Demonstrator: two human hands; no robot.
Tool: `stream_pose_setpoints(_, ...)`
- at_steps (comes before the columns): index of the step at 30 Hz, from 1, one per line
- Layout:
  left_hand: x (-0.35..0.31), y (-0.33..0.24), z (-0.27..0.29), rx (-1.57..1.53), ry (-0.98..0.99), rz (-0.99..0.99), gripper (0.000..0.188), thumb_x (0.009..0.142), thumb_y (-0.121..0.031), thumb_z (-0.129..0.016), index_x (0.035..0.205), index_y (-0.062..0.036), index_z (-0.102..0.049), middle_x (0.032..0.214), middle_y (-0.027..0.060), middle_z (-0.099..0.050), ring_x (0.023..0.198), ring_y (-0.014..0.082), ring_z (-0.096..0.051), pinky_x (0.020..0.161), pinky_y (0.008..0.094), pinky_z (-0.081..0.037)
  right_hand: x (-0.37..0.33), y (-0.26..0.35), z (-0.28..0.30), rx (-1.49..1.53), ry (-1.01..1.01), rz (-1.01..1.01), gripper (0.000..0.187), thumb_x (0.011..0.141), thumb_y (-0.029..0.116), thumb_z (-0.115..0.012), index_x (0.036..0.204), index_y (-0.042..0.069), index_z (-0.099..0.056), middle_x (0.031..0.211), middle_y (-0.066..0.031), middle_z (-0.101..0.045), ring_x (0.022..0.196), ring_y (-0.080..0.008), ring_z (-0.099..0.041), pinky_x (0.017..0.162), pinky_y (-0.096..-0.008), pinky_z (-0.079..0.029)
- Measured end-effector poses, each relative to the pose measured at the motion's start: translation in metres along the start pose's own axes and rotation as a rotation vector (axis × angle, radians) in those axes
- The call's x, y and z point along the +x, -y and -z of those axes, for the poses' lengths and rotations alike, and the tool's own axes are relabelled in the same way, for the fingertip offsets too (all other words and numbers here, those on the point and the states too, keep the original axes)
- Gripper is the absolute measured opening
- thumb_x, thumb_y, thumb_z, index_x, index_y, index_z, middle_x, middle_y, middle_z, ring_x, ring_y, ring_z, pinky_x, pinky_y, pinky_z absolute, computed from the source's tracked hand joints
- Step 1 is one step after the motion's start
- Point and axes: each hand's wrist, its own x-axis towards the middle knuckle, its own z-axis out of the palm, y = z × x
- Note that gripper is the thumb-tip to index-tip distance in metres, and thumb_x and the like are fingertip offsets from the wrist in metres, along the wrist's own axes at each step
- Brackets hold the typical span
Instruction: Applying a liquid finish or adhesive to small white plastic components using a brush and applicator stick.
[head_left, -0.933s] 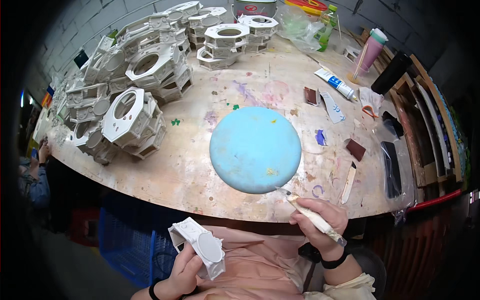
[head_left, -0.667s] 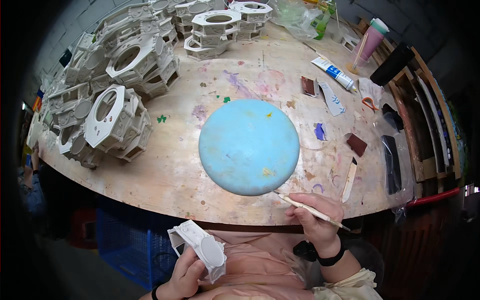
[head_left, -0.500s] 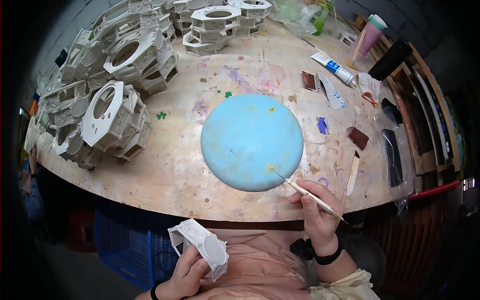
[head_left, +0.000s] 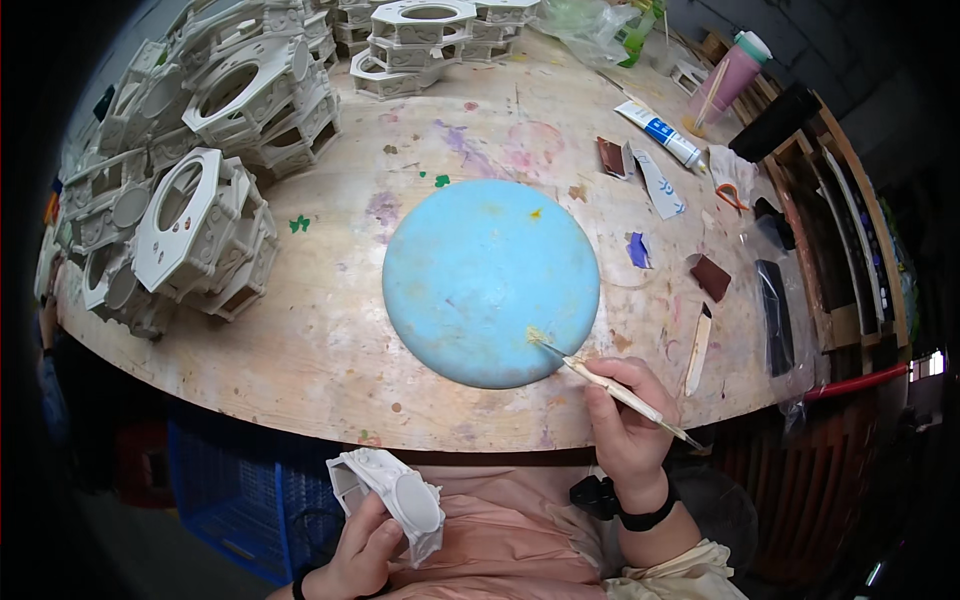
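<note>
My left hand (head_left: 362, 548) is closed on a white moulded frame (head_left: 402, 495) with an oval panel, held over my lap in front of the table edge. My right hand (head_left: 632, 420) pinches a pale-handled modelling tool (head_left: 618, 390) with a thin metal point at each end. The tool's far tip touches, or hovers just over, a small yellowish smear (head_left: 534, 335) near the lower right rim of a round light-blue disc (head_left: 480, 270). That disc lies on the paint-stained wooden table (head_left: 330, 370).
Stacked white octagonal frames (head_left: 205, 230) crowd the table's left and back. To the right lie a blue-and-white tube (head_left: 660, 135), a craft knife (head_left: 699, 350), brown sandpaper (head_left: 710, 277) and a black bar (head_left: 774, 318). A pink bottle (head_left: 725, 85) stands behind. A blue crate (head_left: 230, 500) sits below.
The whole view has shifted slightly, moving the table's contents left. Both hands keep their holds, and the tool's tip stays at the yellowish smear on the disc.
</note>
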Motion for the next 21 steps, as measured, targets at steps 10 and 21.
stream_pose_setpoints(10,0.001,0.002,-0.005,-0.002,0.01,0.009,0.063,0.094,-0.037,-0.043,0.138,0.0067,-0.036,0.121,0.0135,-0.057,0.107,0.0188,-0.055,0.094,0.0309,-0.042,0.004,0.002,0.002,-0.026,0.034,-0.036,0.017,0.083,-0.001,-0.069,0.099,-0.004,-0.066,0.088,-0.0139,-0.067,0.074,-0.0175,-0.061,0.063,-0.0248,-0.047)
stream_pose_setpoints(21,-0.001,0.008,0.002,0.021,0.049,0.015,0.057,0.095,-0.029,-0.039,0.139,0.0053,-0.035,0.125,0.0154,-0.056,0.113,0.022,-0.055,0.099,0.0344,-0.041,-0.01,0.006,0.006,0.361,-0.008,-0.154,0.013,0.085,0.003,-0.065,0.096,-0.005,-0.064,0.087,-0.0109,-0.064,0.071,-0.0135,-0.059,0.063,-0.0235,-0.047)
